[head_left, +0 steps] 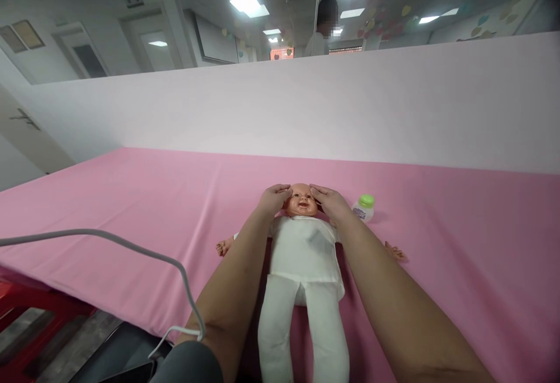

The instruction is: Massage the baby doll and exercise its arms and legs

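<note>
A baby doll [304, 243] in a white top and white leggings lies on its back, head away from me. My left hand [276, 197] cups one side of its head, the thumb by the temple. On the other side my right hand [327, 199] does the same, thumb against the face near the eye. Most of the fingers curve round behind the head and are partly hidden. The doll's arms stretch out sideways beneath my forearms, with its small hands showing beyond them. Just right of my right hand stands a clear bottle [363, 209] with a green cap.
A pink sheet [144, 196] covers the table, which meets a white wall [280, 108] with glass above. Behind the glass is a person [324, 27]. A grey cable [131, 246] loops across the left near my arm. A red stool [35, 324] stands at lower left.
</note>
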Demonstrator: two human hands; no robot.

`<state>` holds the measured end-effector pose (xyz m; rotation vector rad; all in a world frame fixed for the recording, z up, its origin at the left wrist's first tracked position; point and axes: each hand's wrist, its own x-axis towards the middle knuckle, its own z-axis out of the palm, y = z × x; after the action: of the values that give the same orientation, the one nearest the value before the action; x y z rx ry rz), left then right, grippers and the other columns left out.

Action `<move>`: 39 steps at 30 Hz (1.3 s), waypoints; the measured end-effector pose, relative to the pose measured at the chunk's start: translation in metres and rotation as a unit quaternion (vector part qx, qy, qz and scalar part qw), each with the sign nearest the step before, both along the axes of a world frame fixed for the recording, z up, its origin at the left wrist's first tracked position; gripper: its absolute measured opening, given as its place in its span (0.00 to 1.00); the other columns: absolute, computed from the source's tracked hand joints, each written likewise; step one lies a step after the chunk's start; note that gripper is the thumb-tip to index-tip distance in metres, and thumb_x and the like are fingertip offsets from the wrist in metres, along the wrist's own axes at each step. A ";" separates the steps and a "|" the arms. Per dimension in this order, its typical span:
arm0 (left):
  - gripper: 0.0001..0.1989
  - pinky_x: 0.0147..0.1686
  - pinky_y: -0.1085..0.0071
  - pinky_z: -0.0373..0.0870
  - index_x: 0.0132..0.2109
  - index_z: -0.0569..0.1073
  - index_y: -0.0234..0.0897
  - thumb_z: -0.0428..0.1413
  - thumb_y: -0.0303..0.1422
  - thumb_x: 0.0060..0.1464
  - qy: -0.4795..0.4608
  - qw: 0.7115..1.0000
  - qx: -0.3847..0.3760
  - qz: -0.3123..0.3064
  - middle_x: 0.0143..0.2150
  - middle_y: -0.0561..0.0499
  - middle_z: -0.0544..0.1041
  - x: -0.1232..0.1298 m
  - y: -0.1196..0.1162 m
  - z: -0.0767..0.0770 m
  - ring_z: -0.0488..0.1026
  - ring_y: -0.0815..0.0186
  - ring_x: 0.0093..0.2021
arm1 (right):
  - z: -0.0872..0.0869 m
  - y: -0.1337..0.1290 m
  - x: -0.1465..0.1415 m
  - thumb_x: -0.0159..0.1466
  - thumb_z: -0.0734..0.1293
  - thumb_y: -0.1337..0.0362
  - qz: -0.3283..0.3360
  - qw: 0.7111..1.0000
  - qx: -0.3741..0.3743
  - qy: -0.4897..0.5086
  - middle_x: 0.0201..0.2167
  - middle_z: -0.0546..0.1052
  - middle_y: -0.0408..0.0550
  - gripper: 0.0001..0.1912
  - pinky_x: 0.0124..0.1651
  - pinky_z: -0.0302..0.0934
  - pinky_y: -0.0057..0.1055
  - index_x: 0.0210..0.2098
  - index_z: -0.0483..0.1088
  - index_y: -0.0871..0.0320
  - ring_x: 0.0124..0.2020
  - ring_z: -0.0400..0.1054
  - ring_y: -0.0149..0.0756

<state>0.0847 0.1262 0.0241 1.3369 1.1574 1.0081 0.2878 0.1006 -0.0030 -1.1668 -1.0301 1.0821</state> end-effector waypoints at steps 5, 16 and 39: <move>0.24 0.45 0.63 0.79 0.58 0.78 0.37 0.67 0.36 0.55 -0.060 0.997 -0.042 -0.024 0.56 0.39 0.81 -0.006 -0.008 0.005 0.80 0.56 0.50 | -0.001 -0.006 0.006 0.61 0.77 0.55 0.037 0.999 -0.010 0.014 0.61 0.78 0.50 0.23 0.63 0.70 0.44 0.55 0.78 0.50 0.61 0.74 0.46; 0.29 0.38 0.67 0.77 0.53 0.77 0.38 0.73 0.40 0.45 0.036 0.999 0.008 -0.034 0.56 0.39 0.80 -0.008 -0.006 0.012 0.81 0.55 0.47 | 0.001 -0.001 0.009 0.51 0.83 0.52 0.041 0.997 0.000 -0.060 0.53 0.82 0.51 0.32 0.56 0.73 0.45 0.53 0.79 0.53 0.53 0.78 0.49; 0.27 0.36 0.65 0.79 0.56 0.80 0.37 0.71 0.40 0.50 -0.041 0.997 -0.071 0.001 0.50 0.41 0.83 -0.006 -0.014 0.015 0.79 0.60 0.40 | 0.004 -0.006 0.006 0.61 0.75 0.56 0.037 0.999 -0.033 -0.010 0.55 0.82 0.49 0.21 0.57 0.73 0.42 0.53 0.79 0.51 0.55 0.77 0.45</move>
<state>0.0791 0.1124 0.0393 1.1723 1.1476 0.9549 0.2936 0.0944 0.0012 -1.2030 -1.0676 1.1712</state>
